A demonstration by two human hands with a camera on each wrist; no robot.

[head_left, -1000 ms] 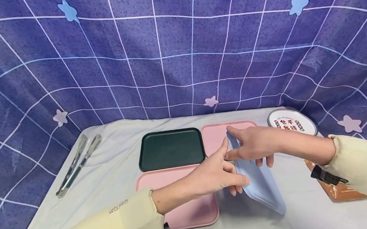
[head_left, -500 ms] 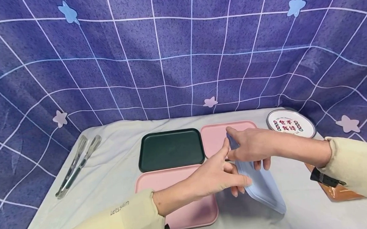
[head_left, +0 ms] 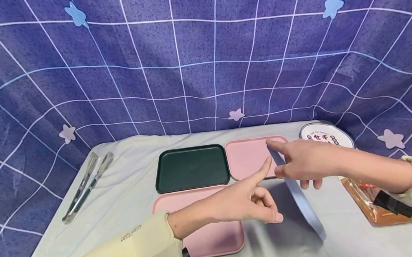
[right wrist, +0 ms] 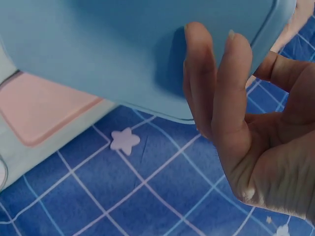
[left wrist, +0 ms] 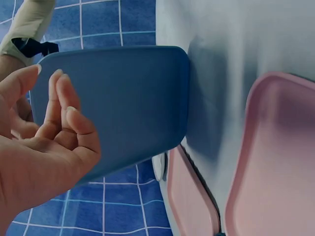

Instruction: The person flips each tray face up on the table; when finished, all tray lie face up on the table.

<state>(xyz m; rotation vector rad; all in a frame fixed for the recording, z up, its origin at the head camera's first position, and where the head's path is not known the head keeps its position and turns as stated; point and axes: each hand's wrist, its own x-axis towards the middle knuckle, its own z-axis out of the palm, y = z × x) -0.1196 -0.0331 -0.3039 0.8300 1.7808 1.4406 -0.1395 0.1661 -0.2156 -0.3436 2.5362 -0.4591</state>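
A light blue rectangular tray (head_left: 304,203) is held tilted up on edge above the cloth, seen nearly edge-on in the head view. My right hand (head_left: 308,159) grips its upper edge, with thumb and fingers on opposite faces; the fingers (right wrist: 230,93) lie against one broad face in the right wrist view. To the left of the tray, my left hand (head_left: 244,201) holds nothing. Its index finger points out and the others are loosely bent. The left wrist view has this hand (left wrist: 54,137) in front of the tray's other face (left wrist: 133,98), apparently apart from it.
A dark green tray (head_left: 192,168) and a pink tray (head_left: 246,157) lie side by side at the back. Another pink tray (head_left: 216,242) lies in front, partly under my left arm. Tongs (head_left: 89,186) are at left; a white oval plate (head_left: 324,133) and an orange packet (head_left: 366,203) at right.
My left hand has let go of the blue tray. My right hand has shifted right with it, turning the tray so that it shows more edge-on.
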